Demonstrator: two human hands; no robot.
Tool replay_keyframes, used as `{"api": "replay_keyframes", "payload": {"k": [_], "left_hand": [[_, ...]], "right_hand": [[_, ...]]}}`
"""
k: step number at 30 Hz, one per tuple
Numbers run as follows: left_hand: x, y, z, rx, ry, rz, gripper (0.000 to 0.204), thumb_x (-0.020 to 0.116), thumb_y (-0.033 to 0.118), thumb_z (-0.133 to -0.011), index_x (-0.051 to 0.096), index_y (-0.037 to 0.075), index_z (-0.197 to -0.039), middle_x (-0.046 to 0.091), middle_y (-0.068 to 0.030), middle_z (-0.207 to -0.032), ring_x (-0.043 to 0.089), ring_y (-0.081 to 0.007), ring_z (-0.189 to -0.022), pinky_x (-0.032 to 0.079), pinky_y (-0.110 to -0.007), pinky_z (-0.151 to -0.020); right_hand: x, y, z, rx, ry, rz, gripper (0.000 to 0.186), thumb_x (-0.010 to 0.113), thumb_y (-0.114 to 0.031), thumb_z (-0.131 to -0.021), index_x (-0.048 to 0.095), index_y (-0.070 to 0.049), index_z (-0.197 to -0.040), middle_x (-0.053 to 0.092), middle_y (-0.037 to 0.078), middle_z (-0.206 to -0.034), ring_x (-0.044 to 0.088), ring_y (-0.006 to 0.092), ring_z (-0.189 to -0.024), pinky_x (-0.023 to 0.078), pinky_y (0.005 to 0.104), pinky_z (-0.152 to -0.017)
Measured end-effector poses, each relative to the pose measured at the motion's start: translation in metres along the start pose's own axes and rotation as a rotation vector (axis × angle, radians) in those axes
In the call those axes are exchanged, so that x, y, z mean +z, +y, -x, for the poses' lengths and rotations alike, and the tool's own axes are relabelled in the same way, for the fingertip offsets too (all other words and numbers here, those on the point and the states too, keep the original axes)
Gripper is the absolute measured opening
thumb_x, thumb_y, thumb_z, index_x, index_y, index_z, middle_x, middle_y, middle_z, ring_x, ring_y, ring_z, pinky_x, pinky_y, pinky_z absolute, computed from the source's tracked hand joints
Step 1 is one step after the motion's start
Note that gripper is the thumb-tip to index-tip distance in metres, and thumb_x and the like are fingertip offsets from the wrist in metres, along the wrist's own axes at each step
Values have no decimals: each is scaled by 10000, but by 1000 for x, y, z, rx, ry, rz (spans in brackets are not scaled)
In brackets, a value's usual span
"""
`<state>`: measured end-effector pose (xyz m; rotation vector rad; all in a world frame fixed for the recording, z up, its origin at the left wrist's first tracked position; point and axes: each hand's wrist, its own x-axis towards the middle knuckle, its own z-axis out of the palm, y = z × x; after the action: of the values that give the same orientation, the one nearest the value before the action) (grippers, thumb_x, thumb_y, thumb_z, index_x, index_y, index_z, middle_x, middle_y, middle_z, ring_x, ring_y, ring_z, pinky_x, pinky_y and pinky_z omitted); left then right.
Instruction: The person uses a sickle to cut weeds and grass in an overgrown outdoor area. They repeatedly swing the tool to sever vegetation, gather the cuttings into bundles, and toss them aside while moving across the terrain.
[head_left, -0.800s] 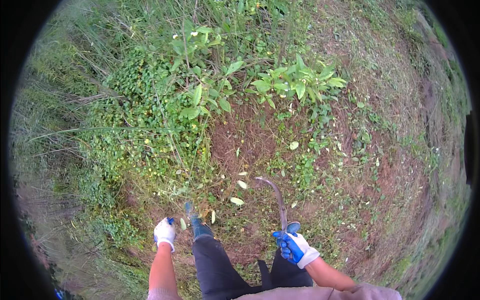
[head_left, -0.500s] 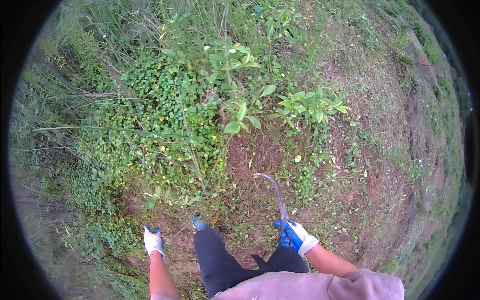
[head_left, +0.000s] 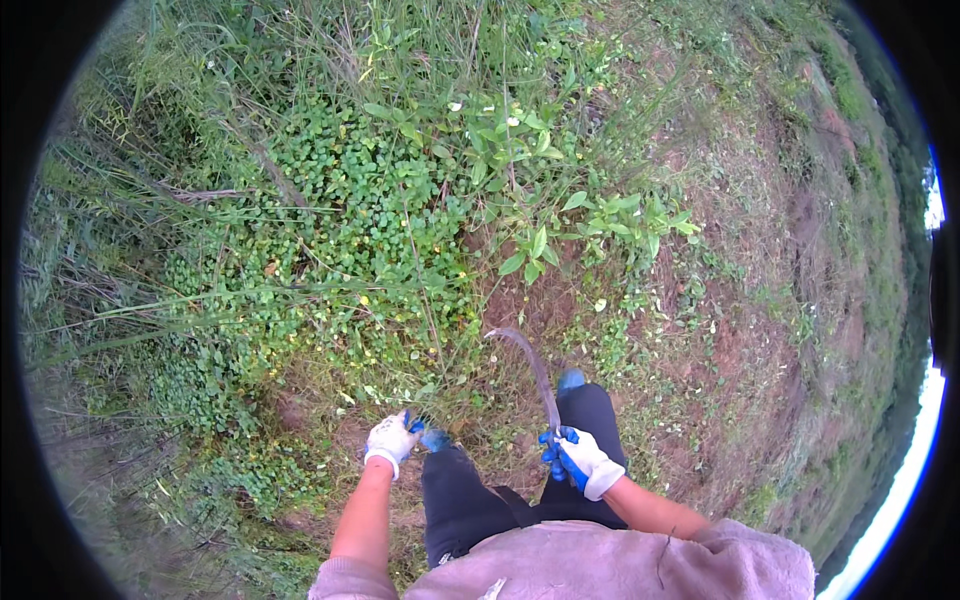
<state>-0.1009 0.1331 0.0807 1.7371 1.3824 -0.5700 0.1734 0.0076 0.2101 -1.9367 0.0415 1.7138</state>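
Observation:
A sickle with a long curved blade (head_left: 540,375) is in my right hand (head_left: 583,462), whose gloved fingers wrap its handle. The blade rises away from me and its tip bends to the left, over reddish soil and cut stems. My left hand (head_left: 393,440), in a white glove with blue fingertips, hangs low beside my left shoe (head_left: 435,439). The back of that glove faces up and its fingers are mostly hidden, so I cannot make out anything in them. Just ahead of the left hand lie grass and thin stems.
Low leafy ground cover (head_left: 370,220) spreads ahead and to the left, with tall grass beyond. A broad-leaved shrub (head_left: 630,225) grows ahead of the blade. My right shoe (head_left: 571,380) is beside the blade. At the right, a slope (head_left: 760,330) has dry cuttings and bare earth.
My left hand has moved right and slightly up, close to my left shoe. The right hand and sickle have shifted slightly left and up. My right leg has come forward.

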Motion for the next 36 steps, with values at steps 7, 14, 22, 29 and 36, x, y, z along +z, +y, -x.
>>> {"api": "replay_keyframes", "payload": {"k": [7,14,22,29,36], "left_hand": [[-41,70,-25,236,117,-94,461,527,384,-761,491,112,-1132,582,-166,-941,568,-309,-839,450,-383,-731],[-94,149,-106,541,493,-220,526,526,316,-766,380,103,-1224,451,-162,-1183,456,-301,-1059,345,-391,-909],[-135,163,-230,330,427,-501,877,648,410,-654,185,89,-1326,197,-177,-1363,230,-333,-1244,223,-397,-1015],[-106,107,-241,-228,87,-351,1039,670,445,-646,11,51,-1346,133,-171,-1386,461,-337,-1081,406,-441,-858],[-67,66,-279,-171,380,-343,228,475,77,-773,515,9,-987,628,-113,-762,630,-223,-679,500,-324,-548]], "right_hand": [[4,-53,-114,100,-81,-388,199,412,-198,-864,513,-62,-968,415,-1,-563,356,97,-414,322,242,-375],[52,-158,-250,20,-198,-345,183,479,-293,-851,530,-120,-886,378,-69,-530,332,54,-387,272,201,-334],[93,-109,-272,-204,-353,324,164,447,-173,-840,506,-51,-933,538,76,-651,472,162,-467,392,311,-415],[66,-99,-282,-110,-198,-6,115,417,-162,-875,503,-106,-926,467,8,-581,423,96,-436,349,260,-374],[73,-124,-359,-691,164,975,234,418,-253,-837,470,-34,-903,560,202,-758,539,377,-723,429,441,-653]]}}
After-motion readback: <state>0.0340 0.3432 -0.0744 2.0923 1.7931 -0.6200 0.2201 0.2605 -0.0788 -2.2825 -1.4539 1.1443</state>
